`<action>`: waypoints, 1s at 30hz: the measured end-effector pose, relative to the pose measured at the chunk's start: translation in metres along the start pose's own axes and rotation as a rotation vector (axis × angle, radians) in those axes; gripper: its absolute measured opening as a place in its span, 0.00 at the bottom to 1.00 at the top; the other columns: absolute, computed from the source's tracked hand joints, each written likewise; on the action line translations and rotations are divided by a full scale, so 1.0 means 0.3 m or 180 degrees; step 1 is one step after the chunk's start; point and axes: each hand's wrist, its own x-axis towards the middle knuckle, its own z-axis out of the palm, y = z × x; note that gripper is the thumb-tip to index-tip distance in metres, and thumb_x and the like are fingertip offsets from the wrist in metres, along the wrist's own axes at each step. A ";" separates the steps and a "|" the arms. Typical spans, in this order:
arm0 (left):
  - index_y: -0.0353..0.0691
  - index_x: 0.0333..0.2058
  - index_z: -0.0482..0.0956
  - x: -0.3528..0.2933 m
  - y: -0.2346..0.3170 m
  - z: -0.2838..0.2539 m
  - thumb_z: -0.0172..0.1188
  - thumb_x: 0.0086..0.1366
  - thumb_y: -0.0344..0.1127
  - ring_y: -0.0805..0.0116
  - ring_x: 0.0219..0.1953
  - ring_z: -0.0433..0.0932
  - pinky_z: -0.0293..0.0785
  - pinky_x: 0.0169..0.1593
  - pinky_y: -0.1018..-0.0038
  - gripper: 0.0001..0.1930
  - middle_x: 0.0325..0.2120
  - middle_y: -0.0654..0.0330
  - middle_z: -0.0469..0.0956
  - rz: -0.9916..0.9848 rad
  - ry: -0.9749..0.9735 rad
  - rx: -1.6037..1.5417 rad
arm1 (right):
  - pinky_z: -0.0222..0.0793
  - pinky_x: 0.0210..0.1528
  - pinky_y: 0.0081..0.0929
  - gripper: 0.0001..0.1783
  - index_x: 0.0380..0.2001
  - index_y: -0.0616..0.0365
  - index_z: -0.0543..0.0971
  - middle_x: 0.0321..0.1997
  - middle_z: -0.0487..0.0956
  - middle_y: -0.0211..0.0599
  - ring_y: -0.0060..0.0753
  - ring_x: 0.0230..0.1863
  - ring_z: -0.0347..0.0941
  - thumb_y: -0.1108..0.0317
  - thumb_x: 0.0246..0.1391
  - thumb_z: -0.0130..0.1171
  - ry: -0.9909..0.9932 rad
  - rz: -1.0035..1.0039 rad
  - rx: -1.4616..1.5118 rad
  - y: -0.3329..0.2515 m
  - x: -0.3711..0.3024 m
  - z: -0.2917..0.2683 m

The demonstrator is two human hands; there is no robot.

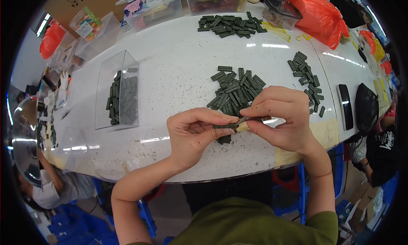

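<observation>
Close to the table's near edge, my left hand (189, 130) pinches a small dark green ribbed bar (226, 126) between thumb and fingertips. Right beside it, my right hand (282, 115) is closed on a slim tool (258, 118) whose thin pointed tip meets the bar's end; the fingers hide most of it, so its exact kind is unclear. Just beyond both hands lies a loose heap of similar dark green bars (233, 91). A few more bars (224, 139) show below my left fingertips.
A clear box (109, 75) on the left holds more bars. Further bars lie in a far pile (229, 26) and a right-hand pile (307, 77). At right are a phone (345, 107) and a black bag (366, 109). Dark crumbs dot the white table (170, 71).
</observation>
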 end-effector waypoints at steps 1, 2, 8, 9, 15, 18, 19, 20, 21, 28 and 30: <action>0.30 0.32 0.77 0.000 0.002 0.001 0.57 0.48 0.09 0.63 0.38 0.80 0.80 0.42 0.78 0.13 0.35 0.50 0.80 -0.0014 0.0029 0.0016 | 0.58 0.20 0.14 0.14 0.25 0.59 0.83 0.23 0.77 0.30 0.20 0.20 0.65 0.81 0.25 0.66 -0.0019 0.0079 0.0078 0.000 0.000 0.001; 0.30 0.32 0.77 0.000 0.005 0.003 0.57 0.48 0.09 0.63 0.38 0.80 0.80 0.42 0.78 0.13 0.35 0.50 0.80 -0.0017 0.0024 0.0015 | 0.58 0.20 0.14 0.14 0.25 0.59 0.83 0.23 0.77 0.30 0.20 0.20 0.65 0.81 0.25 0.66 -0.0015 0.0082 0.0076 0.000 -0.001 0.001; 0.32 0.31 0.76 0.006 0.026 0.010 0.59 0.45 0.09 0.62 0.36 0.81 0.80 0.42 0.75 0.14 0.32 0.50 0.80 -0.0291 0.0169 0.0207 | 0.59 0.20 0.14 0.15 0.25 0.60 0.83 0.23 0.76 0.30 0.20 0.20 0.65 0.81 0.25 0.67 0.0089 -0.0022 -0.0023 -0.003 -0.002 0.003; 0.31 0.32 0.77 0.008 0.028 0.006 0.58 0.47 0.09 0.63 0.36 0.81 0.80 0.42 0.77 0.14 0.32 0.50 0.80 -0.0301 0.0109 0.0188 | 0.59 0.20 0.14 0.15 0.26 0.60 0.83 0.23 0.76 0.30 0.20 0.20 0.65 0.81 0.25 0.67 0.0092 -0.0024 -0.0016 -0.002 -0.001 0.003; 0.29 0.35 0.79 0.014 0.027 0.000 0.57 0.50 0.11 0.65 0.37 0.80 0.79 0.43 0.80 0.13 0.34 0.50 0.80 -0.0294 0.0030 0.0201 | 0.59 0.21 0.14 0.15 0.26 0.60 0.83 0.24 0.76 0.29 0.20 0.21 0.65 0.80 0.26 0.68 0.0183 -0.0055 -0.0150 -0.006 -0.001 0.003; 0.29 0.35 0.79 0.014 0.027 0.001 0.57 0.50 0.11 0.66 0.37 0.80 0.79 0.44 0.80 0.13 0.34 0.50 0.80 -0.0288 0.0041 0.0192 | 0.59 0.21 0.15 0.15 0.26 0.60 0.83 0.24 0.76 0.29 0.20 0.22 0.65 0.79 0.26 0.68 0.0218 -0.0062 -0.0206 -0.007 -0.001 0.003; 0.29 0.36 0.79 0.014 0.028 0.002 0.57 0.50 0.11 0.66 0.37 0.80 0.79 0.44 0.80 0.14 0.34 0.50 0.80 -0.0290 0.0042 0.0167 | 0.59 0.21 0.15 0.15 0.26 0.60 0.83 0.24 0.76 0.29 0.20 0.22 0.65 0.79 0.26 0.67 0.0223 -0.0062 -0.0211 -0.008 -0.001 0.003; 0.29 0.36 0.79 0.014 0.028 0.002 0.57 0.50 0.11 0.66 0.37 0.80 0.79 0.44 0.79 0.14 0.34 0.50 0.80 -0.0292 0.0043 0.0142 | 0.59 0.21 0.15 0.15 0.26 0.60 0.83 0.24 0.76 0.29 0.21 0.22 0.65 0.79 0.26 0.67 0.0228 -0.0062 -0.0216 -0.008 -0.001 0.003; 0.29 0.36 0.79 0.014 0.028 0.002 0.57 0.50 0.11 0.66 0.37 0.80 0.79 0.44 0.79 0.14 0.34 0.50 0.80 -0.0295 0.0043 0.0117 | 0.59 0.21 0.15 0.15 0.26 0.59 0.83 0.24 0.76 0.29 0.21 0.22 0.65 0.79 0.26 0.67 0.0233 -0.0062 -0.0221 -0.008 -0.001 0.003; 0.30 0.36 0.79 0.019 0.028 0.000 0.57 0.50 0.11 0.65 0.37 0.80 0.79 0.44 0.79 0.14 0.34 0.51 0.80 -0.0219 -0.0030 0.0239 | 0.59 0.22 0.16 0.15 0.26 0.59 0.83 0.24 0.76 0.29 0.21 0.22 0.64 0.79 0.26 0.67 0.0156 -0.0049 -0.0243 -0.005 -0.004 0.004; 0.30 0.36 0.79 0.021 0.034 -0.002 0.57 0.51 0.12 0.65 0.37 0.80 0.79 0.44 0.79 0.14 0.35 0.51 0.80 -0.0228 -0.0076 0.0373 | 0.59 0.22 0.16 0.15 0.27 0.58 0.83 0.24 0.76 0.29 0.21 0.22 0.64 0.78 0.26 0.67 0.0146 -0.0056 -0.0283 -0.008 -0.001 0.002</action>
